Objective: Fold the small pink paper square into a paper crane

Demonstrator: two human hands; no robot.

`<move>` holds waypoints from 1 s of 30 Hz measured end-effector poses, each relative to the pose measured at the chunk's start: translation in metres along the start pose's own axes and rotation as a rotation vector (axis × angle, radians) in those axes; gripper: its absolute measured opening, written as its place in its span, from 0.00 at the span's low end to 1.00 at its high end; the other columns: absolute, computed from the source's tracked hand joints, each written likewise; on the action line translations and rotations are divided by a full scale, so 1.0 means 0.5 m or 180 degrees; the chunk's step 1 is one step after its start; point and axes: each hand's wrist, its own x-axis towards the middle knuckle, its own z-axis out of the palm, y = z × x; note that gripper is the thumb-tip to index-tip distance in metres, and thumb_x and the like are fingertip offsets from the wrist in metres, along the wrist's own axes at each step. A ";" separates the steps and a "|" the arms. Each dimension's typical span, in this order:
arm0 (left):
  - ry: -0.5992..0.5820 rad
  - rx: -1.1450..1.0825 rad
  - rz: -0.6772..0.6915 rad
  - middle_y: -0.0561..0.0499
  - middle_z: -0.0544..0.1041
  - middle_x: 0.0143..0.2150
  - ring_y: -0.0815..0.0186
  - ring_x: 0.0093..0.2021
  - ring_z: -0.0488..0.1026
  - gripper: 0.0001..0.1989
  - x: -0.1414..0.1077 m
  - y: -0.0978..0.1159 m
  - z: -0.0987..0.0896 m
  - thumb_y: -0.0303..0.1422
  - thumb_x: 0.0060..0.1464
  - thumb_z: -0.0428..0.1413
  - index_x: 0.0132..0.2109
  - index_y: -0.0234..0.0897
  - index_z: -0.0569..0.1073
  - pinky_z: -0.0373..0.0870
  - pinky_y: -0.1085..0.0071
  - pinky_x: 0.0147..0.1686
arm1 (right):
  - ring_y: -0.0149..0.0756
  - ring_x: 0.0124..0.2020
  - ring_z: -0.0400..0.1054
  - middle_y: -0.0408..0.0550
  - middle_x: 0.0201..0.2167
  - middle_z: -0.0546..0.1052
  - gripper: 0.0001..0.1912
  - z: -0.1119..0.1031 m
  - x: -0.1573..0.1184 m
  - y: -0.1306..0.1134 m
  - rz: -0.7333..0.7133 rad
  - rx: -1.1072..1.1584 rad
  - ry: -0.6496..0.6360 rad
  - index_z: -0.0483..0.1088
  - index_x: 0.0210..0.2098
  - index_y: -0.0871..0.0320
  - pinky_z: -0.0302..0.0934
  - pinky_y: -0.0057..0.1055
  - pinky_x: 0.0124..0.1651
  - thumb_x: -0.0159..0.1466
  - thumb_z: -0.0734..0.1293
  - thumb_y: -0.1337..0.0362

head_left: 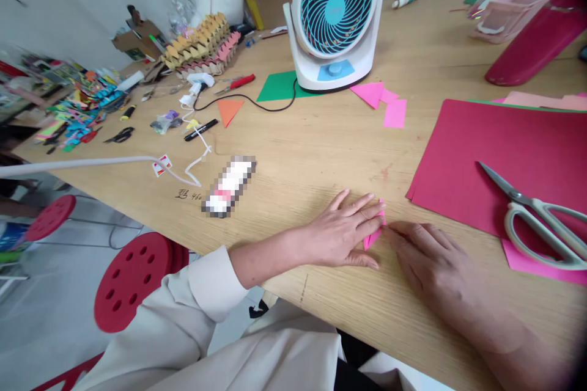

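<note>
A small folded piece of pink paper [372,238] lies on the wooden table, largely covered by my fingers. My left hand [343,229] rests flat over it with fingers spread, pressing it down. From the right, my right hand [428,256] reaches the paper's edge, its thumb and fingertips drawn together there. Just how much paper is between those fingertips is hidden. Farther right, grey-handled scissors [523,198] lie on a stack of dark red paper [463,153], with a pink sheet [527,263] showing from beneath.
A white and blue fan [337,12] stands at the back on green paper [275,87], near pink scraps [395,113]. A blurred-out phone-like object [229,186] lies left of my hands. Farther left are a black marker [200,130], pliers [236,84], black scissors [120,135] and red stools [132,281].
</note>
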 end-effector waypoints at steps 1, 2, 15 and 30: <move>0.0023 -0.0019 0.0000 0.38 0.49 0.75 0.49 0.76 0.39 0.40 0.003 -0.003 0.002 0.55 0.63 0.45 0.71 0.30 0.53 0.34 0.42 0.70 | 0.47 0.45 0.67 0.58 0.47 0.74 0.16 0.000 0.000 0.000 -0.0009 0.0014 -0.0006 0.70 0.54 0.63 0.63 0.42 0.45 0.69 0.60 0.73; 0.0048 -0.0030 0.0002 0.38 0.50 0.74 0.47 0.75 0.39 0.39 0.005 -0.005 0.004 0.55 0.63 0.46 0.70 0.30 0.55 0.35 0.42 0.70 | 0.47 0.45 0.67 0.58 0.48 0.74 0.16 0.001 -0.001 0.000 -0.0015 0.0032 -0.0021 0.70 0.54 0.63 0.63 0.42 0.45 0.69 0.60 0.73; 0.0096 -0.0345 -0.0076 0.36 0.50 0.74 0.48 0.76 0.39 0.40 0.000 -0.007 -0.002 0.51 0.63 0.51 0.72 0.34 0.50 0.40 0.40 0.69 | 0.46 0.47 0.68 0.55 0.52 0.75 0.17 0.012 -0.009 0.011 0.0032 0.0170 -0.0061 0.70 0.57 0.59 0.64 0.44 0.50 0.70 0.60 0.71; 0.0874 -0.0276 0.0208 0.49 0.80 0.51 0.65 0.52 0.74 0.14 0.008 -0.055 -0.009 0.35 0.68 0.48 0.48 0.37 0.78 0.65 0.64 0.54 | 0.45 0.47 0.70 0.56 0.52 0.76 0.17 0.006 0.001 0.010 0.0122 0.0274 0.0011 0.72 0.55 0.61 0.65 0.43 0.48 0.69 0.60 0.74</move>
